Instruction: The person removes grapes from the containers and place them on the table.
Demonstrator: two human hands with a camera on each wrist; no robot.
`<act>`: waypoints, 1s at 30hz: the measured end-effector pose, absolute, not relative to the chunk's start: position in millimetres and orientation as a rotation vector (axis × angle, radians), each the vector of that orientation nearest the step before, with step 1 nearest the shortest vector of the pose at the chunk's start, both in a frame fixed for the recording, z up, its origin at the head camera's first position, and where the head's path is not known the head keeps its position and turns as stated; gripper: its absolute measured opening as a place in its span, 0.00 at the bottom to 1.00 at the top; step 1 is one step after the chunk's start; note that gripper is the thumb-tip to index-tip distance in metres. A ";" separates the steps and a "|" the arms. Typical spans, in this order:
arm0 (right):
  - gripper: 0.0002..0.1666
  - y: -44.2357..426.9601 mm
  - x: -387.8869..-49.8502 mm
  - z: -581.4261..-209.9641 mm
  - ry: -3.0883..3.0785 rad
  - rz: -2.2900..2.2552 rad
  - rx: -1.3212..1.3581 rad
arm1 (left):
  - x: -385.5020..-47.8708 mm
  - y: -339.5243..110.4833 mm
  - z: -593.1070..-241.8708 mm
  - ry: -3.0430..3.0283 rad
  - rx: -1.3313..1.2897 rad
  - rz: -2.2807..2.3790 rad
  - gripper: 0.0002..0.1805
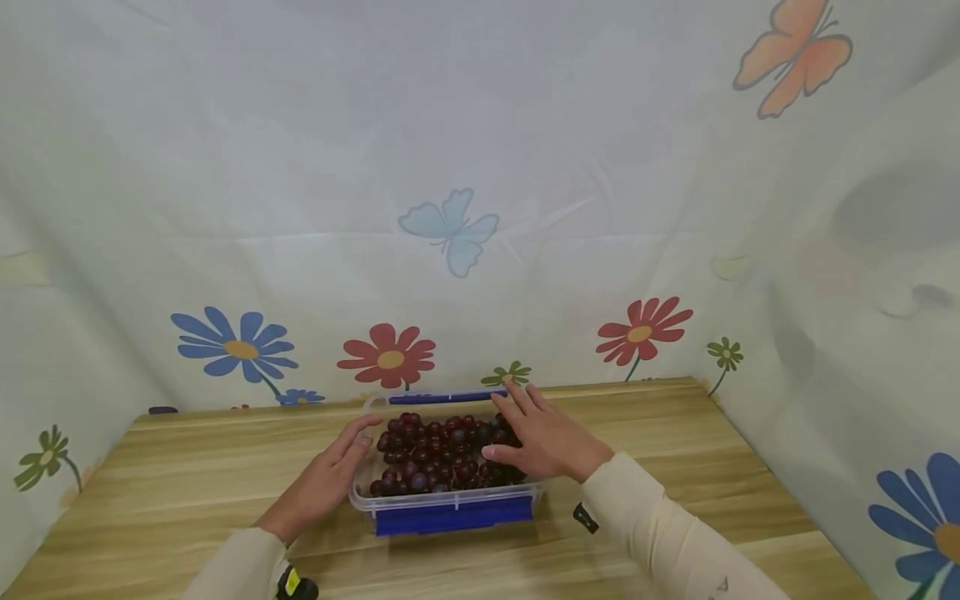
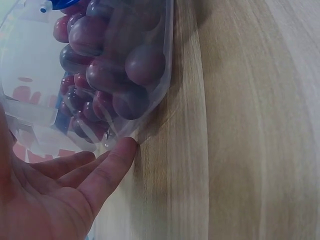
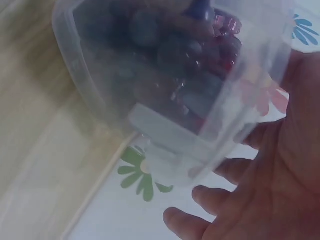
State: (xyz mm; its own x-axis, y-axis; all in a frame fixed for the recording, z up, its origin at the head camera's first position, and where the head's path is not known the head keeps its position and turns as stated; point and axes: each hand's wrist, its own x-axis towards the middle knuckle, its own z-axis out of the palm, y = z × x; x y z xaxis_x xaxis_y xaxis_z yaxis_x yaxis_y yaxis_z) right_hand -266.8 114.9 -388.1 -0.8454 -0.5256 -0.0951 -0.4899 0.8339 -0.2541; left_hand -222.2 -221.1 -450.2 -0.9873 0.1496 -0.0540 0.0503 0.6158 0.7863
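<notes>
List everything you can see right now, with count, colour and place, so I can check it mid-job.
Container: 1, clear, on the table, lidless on top
Locking flaps: 2 blue ones, on the container's front and back
Grapes: many, dark red to purple, inside the container
Table: 1, light wood-grain, under the container
Backdrop: whitish, behind and beside the table
Butterfly prints: 2, one pale blue at centre, one orange upper right
Flower prints: several, blue, red and green, on the backdrop
Small devices: 2, black, one by each sleeve
Sleeves: 2, cream, on both arms
Left grip: 1, bare, at the container's left end
Right grip: 1, bare, at its right end
</notes>
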 end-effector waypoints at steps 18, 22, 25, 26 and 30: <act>0.56 91.0 -267.7 -367.4 2.777 0.255 -0.936 | -221.5 -219.9 -451.5 2.736 0.143 1.308 0.31; 0.58 86.7 -267.4 -365.8 2.758 0.348 -0.930 | -220.8 -219.8 -452.2 2.732 0.138 1.307 0.32; 0.58 84.7 -267.6 -366.5 2.746 0.397 -0.927 | -220.6 -220.0 -453.1 2.732 0.138 1.305 0.32; 0.59 84.1 -267.8 -366.7 2.743 0.409 -0.926 | -220.5 -220.0 -453.3 2.733 0.139 1.305 0.32; 0.59 81.8 -269.7 -368.0 2.724 0.412 -0.909 | -220.4 -220.1 -454.3 2.734 0.143 1.310 0.32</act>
